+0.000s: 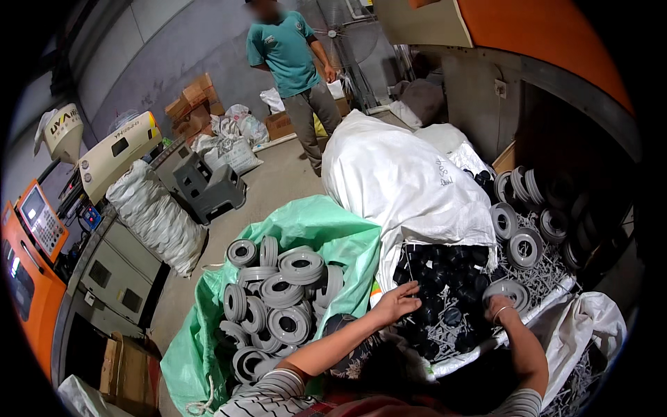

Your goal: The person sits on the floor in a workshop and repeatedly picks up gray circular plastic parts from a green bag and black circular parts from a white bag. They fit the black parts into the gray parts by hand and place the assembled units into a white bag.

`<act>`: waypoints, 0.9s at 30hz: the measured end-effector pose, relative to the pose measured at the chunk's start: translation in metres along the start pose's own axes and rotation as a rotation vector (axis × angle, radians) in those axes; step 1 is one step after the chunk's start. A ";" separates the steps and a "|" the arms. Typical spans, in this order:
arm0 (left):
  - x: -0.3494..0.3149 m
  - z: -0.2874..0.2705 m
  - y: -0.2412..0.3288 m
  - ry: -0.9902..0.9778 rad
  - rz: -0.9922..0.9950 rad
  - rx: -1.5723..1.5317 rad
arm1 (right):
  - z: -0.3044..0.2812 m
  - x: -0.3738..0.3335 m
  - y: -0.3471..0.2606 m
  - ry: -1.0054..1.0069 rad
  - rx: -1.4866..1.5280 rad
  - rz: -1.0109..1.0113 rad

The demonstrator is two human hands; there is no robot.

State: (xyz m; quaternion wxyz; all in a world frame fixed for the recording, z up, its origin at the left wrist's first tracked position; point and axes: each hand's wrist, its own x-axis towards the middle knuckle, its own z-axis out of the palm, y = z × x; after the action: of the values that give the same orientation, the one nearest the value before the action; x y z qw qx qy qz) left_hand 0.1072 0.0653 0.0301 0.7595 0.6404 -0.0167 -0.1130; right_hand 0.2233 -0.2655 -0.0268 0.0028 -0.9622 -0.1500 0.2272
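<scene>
Well, far to the left of the green sack (187, 340), can see an orange machine (28, 292) with a control panel (43, 221) full of keys. Nearer to the sack's left side, low down, a brown cardboard box (135, 375). Beyond the sack, to its upper left, a bulging white woven bag (158, 212), then a grey step stool (208, 184), and farther behind, stacked cartons (194, 104) and plastic bags (244, 125). Far behind the sack, a person (283, 59) in a teal shirt, standing. Inside the sack itself, a heap of grooved grey rings (303, 266), some flat, some on edge. Well past the sack's back edge, a big fan (340, 42).

Just beside the sack, on its right, a large white sack (389, 167) with round black parts (445, 271) at its mouth. Close to the green sack's right edge, have left hand (398, 303) above those parts, fingers spread, pinching nothing visible. Farther right of the sack, have right hand (499, 309) against a single grey ring (517, 290); fingers partly hidden, so cannot tell whether pinching its rim or merely resting there. Farthest right of the sack, more loose rings (524, 247) among thin grey sticks (556, 271), plus another white bag (580, 323).
</scene>
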 end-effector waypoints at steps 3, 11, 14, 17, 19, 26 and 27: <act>0.023 0.000 -0.012 0.124 -0.152 0.023 | -0.036 -0.027 -0.037 0.430 0.717 -0.301; 0.022 0.005 -0.008 -0.223 -0.336 -0.736 | -0.034 0.008 -0.080 -0.431 2.137 -0.202; 0.026 0.006 -0.012 -0.049 -0.357 -0.728 | 0.007 0.073 -0.056 0.126 1.443 -0.095; 0.027 0.006 -0.009 0.082 -0.282 -0.601 | 0.020 0.093 -0.050 0.380 0.544 0.180; 0.030 0.000 -0.016 0.094 -0.242 -0.562 | 0.031 0.096 -0.044 0.116 0.665 0.275; 0.031 0.000 -0.022 0.164 -0.198 -0.526 | 0.054 0.107 -0.045 0.213 0.515 0.239; 0.031 0.000 -0.023 0.172 -0.196 -0.510 | 0.055 0.106 -0.048 0.310 0.492 0.251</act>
State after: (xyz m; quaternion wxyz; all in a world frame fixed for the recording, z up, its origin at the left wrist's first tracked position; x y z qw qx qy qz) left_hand 0.1335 0.0562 0.0042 0.8801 0.4346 0.1388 -0.1317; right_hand 0.2756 -0.1928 -0.1190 0.2302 -0.9668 0.0315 0.1061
